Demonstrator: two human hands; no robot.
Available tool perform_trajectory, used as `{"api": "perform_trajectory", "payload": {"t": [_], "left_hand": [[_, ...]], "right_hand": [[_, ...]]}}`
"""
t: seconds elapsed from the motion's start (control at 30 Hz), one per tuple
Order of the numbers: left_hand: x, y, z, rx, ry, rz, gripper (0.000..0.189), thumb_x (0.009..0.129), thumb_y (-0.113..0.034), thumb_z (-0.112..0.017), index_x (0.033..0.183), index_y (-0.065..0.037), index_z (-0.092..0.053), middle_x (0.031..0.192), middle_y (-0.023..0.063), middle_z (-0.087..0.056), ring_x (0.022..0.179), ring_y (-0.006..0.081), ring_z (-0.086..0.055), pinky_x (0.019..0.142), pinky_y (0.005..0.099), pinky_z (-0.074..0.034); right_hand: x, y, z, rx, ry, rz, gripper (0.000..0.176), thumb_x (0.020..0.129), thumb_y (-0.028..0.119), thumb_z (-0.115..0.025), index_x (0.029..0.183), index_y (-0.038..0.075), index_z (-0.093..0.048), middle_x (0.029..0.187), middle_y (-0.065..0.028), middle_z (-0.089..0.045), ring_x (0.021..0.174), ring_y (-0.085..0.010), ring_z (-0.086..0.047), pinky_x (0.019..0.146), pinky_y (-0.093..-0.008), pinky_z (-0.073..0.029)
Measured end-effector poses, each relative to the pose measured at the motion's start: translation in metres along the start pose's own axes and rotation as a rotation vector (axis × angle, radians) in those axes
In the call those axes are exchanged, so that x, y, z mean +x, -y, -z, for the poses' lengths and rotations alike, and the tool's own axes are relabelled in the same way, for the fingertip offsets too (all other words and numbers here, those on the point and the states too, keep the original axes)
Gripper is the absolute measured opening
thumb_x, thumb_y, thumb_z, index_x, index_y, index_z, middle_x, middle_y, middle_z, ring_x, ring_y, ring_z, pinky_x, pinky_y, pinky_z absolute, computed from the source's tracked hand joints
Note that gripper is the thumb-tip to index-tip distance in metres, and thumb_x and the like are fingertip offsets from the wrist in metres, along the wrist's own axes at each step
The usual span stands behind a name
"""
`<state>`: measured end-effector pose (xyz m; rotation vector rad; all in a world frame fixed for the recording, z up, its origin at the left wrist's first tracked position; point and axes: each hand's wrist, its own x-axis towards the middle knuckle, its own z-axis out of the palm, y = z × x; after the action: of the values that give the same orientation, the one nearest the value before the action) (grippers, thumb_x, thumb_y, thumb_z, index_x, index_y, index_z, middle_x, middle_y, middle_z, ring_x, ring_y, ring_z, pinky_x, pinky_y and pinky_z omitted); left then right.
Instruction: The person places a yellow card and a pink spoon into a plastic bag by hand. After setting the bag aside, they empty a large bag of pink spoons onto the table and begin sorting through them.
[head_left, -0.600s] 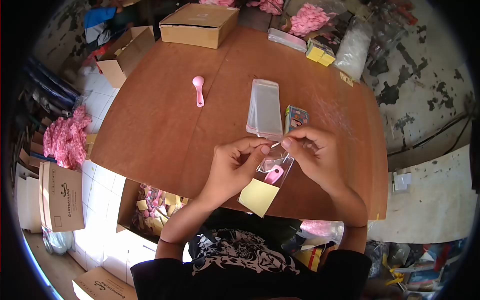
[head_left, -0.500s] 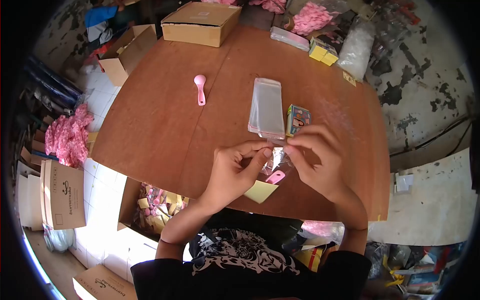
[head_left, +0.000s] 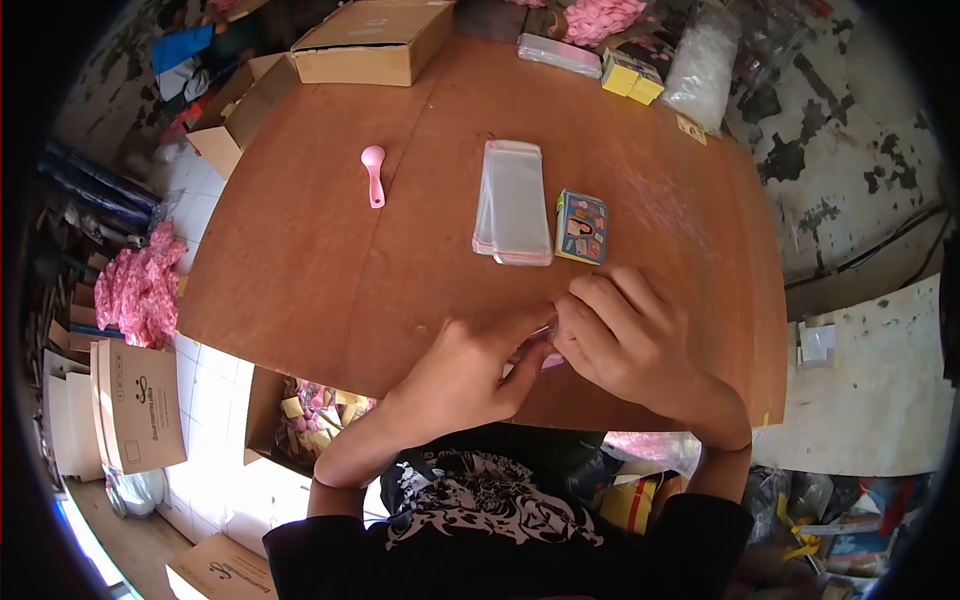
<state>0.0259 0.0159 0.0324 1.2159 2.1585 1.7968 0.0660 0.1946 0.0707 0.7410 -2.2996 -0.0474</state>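
My left hand (head_left: 470, 365) and my right hand (head_left: 622, 335) meet near the table's front edge. Their fingers are pinched together on a small clear plastic bag (head_left: 545, 345), mostly hidden behind them. A bit of pink (head_left: 553, 360) shows through between the hands. Just beyond lies a stack of clear plastic bags (head_left: 515, 200). To the right of that stack, a pile of small printed cards (head_left: 581, 228) sits close to my right hand. A pink measuring spoon (head_left: 374, 176) rests by itself farther left on the brown table (head_left: 300, 250).
A closed cardboard box (head_left: 370, 50) stands at the table's far left. Yellow card bundles (head_left: 632, 76) and a clear plastic roll (head_left: 703, 75) lie at the far right. Below the front-left edge, an open box (head_left: 262, 415) holds many packed pieces. A peeling wall (head_left: 850, 150) rises on the right.
Both hands have drawn closer together and lower, fingers now folded over the bag. The pink spoon and yellow card inside it, visible earlier, are mostly covered. The view has shifted slightly.
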Motion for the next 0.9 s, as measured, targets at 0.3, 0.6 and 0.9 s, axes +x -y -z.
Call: {"api": "perform_trajectory", "payload": {"t": [0.3, 0.6, 0.9], "left_hand": [[-0.017, 0.017, 0.002, -0.274, -0.131, -0.095, 0.024, 0.081, 0.003, -0.068, 0.105, 0.003, -0.067, 0.091, 0.0167, -0.071, 0.080, 0.0213, -0.072, 0.069, 0.0297, -0.057], [-0.005, 0.027, 0.007, -0.027, -0.361, -0.233, 0.022, 0.080, 0.004, -0.069, 0.102, 0.004, -0.066, 0.093, 0.0163, -0.071, 0.082, 0.0193, -0.071, 0.070, 0.0286, -0.057], [-0.001, 0.039, 0.003, -0.277, -0.419, -0.048, 0.033, 0.080, 0.002, -0.070, 0.112, 0.003, -0.061, 0.089, 0.0129, -0.071, 0.082, 0.0182, -0.070, 0.069, 0.0275, -0.058]], "right_hand": [[-0.018, -0.058, 0.017, 1.474, -0.275, -0.731, 0.007, 0.077, 0.008, -0.063, 0.075, 0.002, -0.061, 0.082, -0.0106, -0.057, 0.074, -0.0169, -0.056, 0.069, -0.0313, -0.047], [-0.154, -0.217, -0.092, 0.370, -0.050, -1.176, 0.036, 0.081, 0.015, -0.069, 0.113, 0.000, -0.063, 0.118, -0.0113, -0.062, 0.112, -0.0205, -0.057, 0.094, -0.0309, -0.044], [-0.007, -0.002, -0.028, 1.056, 0.159, -0.558, 0.029, 0.083, 0.017, -0.074, 0.103, -0.001, -0.065, 0.095, -0.0103, -0.067, 0.093, -0.0179, -0.065, 0.081, -0.0293, -0.050]]}}
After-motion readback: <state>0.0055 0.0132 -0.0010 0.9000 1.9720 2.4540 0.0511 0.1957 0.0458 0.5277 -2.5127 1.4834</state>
